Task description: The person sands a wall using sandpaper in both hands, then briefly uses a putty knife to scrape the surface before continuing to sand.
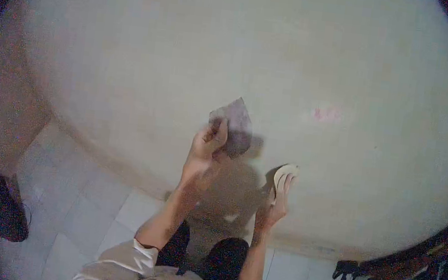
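My left hand is raised in front of the pale wall, its fingers closed on a stiff-looking grey-brown sheet, perhaps sandpaper. One corner of the sheet points up. Lower and to the right, my right hand holds a cream-coloured flat pad with a rounded edge, its fingers lying over it. The pad is at or very near the wall surface; contact cannot be made out. What the pad is made of does not show.
The wall fills most of the view and bears a faint pink mark. Light floor tiles run along its base. A dark bag-like object lies at left. Dark cluttered items are on the right.
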`<state>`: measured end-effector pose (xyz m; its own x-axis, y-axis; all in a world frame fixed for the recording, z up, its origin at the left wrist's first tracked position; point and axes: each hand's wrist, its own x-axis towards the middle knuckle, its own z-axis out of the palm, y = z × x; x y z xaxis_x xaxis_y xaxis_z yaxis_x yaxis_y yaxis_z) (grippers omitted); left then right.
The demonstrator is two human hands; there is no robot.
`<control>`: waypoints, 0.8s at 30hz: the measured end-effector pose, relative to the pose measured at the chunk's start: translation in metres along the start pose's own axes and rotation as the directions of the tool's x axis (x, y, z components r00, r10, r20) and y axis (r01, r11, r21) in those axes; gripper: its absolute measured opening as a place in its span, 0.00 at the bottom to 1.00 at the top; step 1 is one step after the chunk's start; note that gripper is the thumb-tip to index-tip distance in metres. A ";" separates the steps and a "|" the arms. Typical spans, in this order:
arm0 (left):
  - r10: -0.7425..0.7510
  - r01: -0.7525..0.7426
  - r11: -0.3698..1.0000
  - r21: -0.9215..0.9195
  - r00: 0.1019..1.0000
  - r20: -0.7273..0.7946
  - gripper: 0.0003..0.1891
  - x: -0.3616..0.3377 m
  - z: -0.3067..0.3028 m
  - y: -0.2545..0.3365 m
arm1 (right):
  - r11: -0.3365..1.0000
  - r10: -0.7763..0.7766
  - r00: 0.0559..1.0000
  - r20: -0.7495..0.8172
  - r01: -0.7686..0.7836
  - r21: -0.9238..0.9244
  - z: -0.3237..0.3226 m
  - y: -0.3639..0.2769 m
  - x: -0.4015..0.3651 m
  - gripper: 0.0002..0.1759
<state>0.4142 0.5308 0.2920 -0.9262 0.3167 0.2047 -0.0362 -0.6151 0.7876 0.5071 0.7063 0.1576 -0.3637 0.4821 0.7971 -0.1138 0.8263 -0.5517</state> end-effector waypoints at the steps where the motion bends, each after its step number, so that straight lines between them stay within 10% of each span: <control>1: -0.005 0.005 1.000 0.005 1.000 0.029 0.14 -0.002 -0.007 -0.003 | 1.000 0.028 1.000 0.001 -0.028 -0.005 0.001 -0.005 0.001 0.22; 4: 0.051 -0.059 0.914 -0.401 0.998 -0.030 0.16 0.008 -0.035 -0.043 | 0.972 0.227 0.965 -0.131 -0.217 0.088 0.008 -0.022 -0.001 0.21; 11: -0.008 -0.014 0.859 -0.511 0.999 -0.040 0.18 -0.022 -0.050 -0.038 | 0.916 0.396 0.906 -0.148 -0.401 -0.004 0.025 -0.004 -0.040 0.17; 24: -0.131 0.119 0.864 -0.488 0.991 0.011 0.18 -0.044 -0.061 -0.071 | 0.400 0.612 0.743 0.272 -0.587 0.703 0.021 -0.118 -0.007 0.17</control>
<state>0.4341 0.5164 0.1913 -0.9095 0.4019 0.1062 -0.3250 -0.8467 0.4213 0.5034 0.5995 0.2117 -0.5914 0.7842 0.1880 -0.4824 -0.1572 -0.8617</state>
